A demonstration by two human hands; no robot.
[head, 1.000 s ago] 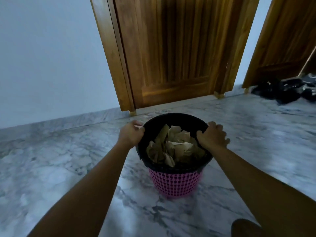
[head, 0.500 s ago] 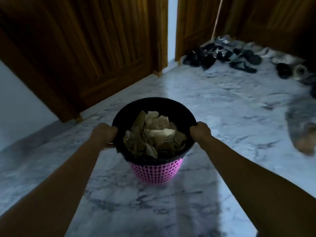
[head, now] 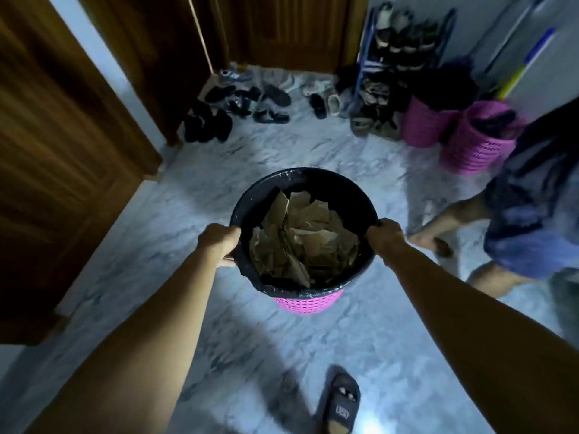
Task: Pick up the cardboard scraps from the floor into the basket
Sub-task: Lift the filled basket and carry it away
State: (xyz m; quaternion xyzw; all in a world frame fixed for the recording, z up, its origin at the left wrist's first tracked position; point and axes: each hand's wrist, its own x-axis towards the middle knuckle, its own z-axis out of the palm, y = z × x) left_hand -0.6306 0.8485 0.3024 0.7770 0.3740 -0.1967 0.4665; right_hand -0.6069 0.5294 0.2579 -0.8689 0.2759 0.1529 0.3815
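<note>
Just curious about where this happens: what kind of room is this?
Probably a home's entry hall: brown wooden doors, dark shoes scattered on the grey-veined marble floor, and a blue-framed shoe rack.

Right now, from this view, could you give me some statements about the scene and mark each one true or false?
1. The left hand and the right hand grip the rim of the basket. True.
2. The basket is empty. False: cardboard scraps fill it.
3. The basket's liner is white. False: it is a black liner.
4. Two more pink baskets stand beside the shoe rack. True.
5. Nobody else is in view. False: another person is at the right.
</note>
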